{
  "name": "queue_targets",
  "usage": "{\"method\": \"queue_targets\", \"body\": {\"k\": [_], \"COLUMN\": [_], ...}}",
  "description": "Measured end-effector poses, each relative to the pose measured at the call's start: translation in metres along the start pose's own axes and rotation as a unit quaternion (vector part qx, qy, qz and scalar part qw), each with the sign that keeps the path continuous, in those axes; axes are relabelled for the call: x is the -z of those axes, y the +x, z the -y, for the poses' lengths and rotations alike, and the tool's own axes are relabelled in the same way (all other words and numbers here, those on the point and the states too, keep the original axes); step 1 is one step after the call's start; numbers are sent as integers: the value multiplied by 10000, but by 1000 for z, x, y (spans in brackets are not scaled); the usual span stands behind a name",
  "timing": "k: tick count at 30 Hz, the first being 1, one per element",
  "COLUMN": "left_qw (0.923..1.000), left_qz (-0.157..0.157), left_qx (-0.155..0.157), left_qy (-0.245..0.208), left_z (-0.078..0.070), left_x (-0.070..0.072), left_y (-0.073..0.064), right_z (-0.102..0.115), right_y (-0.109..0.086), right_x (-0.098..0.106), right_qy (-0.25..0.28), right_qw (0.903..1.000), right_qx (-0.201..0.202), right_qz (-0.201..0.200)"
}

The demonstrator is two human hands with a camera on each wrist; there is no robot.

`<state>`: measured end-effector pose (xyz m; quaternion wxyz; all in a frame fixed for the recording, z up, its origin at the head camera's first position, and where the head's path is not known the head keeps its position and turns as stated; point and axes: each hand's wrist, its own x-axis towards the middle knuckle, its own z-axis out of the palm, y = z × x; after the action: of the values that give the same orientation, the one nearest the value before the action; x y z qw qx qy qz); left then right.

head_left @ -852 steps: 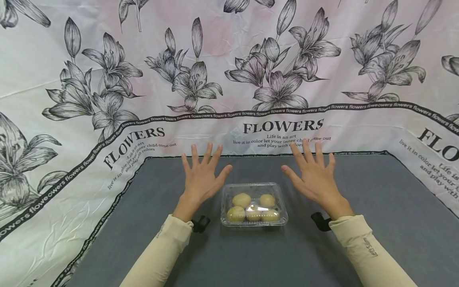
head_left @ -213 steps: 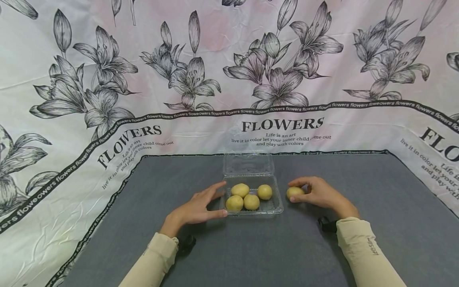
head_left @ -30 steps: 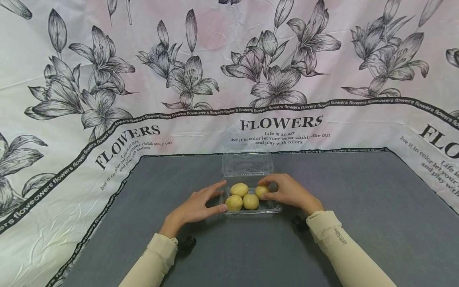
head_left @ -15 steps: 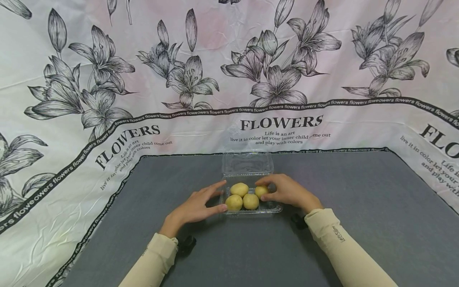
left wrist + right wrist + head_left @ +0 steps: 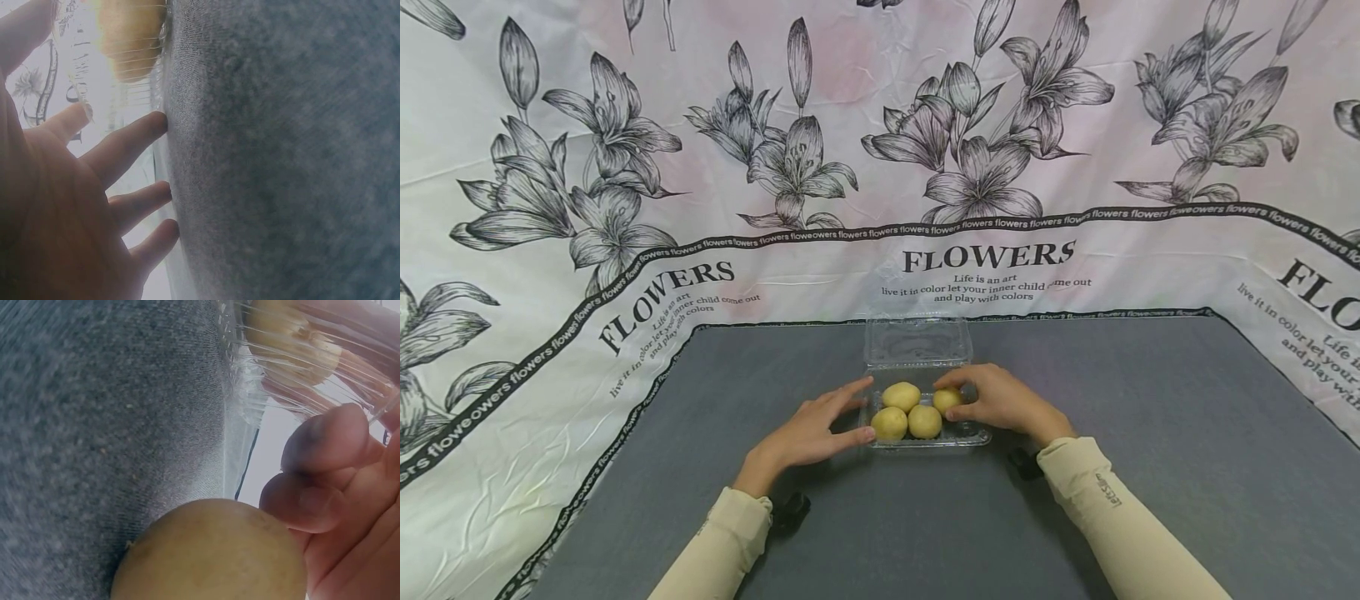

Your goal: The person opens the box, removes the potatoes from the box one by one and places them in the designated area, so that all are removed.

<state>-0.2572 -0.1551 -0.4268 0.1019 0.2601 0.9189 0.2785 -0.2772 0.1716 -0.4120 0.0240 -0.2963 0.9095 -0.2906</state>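
A clear plastic box (image 5: 966, 437) stands on the grey table with its hinged lid (image 5: 917, 343) tipped back. Potatoes lie inside: one at the back left (image 5: 901, 397), one at the front left (image 5: 889, 424), one at front centre (image 5: 925, 422). My right hand (image 5: 1006, 405) reaches over the right wall and grips another potato (image 5: 946, 402) between thumb and fingers. Under that hand, outside the box, a loose potato (image 5: 212, 556) sits on the cloth; the head view hides it. My left hand (image 5: 808, 429) spreads thumb and straight fingers along the left wall, touching it.
Grey cloth covers the table (image 5: 880, 525). Behind it hangs a white curtain (image 5: 985, 275) printed with lilies and lettering, close to the raised lid. Black camera straps (image 5: 790, 514) show at the wrists.
Earlier the lid was down and both hands hovered beside the box. Later, the right hand held a potato right of the open box; now it grips one inside. The last second shows almost no movement.
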Motion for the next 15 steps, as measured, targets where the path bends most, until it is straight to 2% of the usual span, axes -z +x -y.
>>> {"method": "queue_targets", "body": {"k": [15], "left_qw": [10000], "left_qz": [-14], "left_qx": [-55], "left_qy": [-31], "left_z": [1], "left_x": [0], "left_y": [0], "right_z": [0], "right_y": [-2], "right_x": [-1], "right_qy": [-3], "right_qw": [9999], "right_qx": [-26], "right_qz": [-169]}}
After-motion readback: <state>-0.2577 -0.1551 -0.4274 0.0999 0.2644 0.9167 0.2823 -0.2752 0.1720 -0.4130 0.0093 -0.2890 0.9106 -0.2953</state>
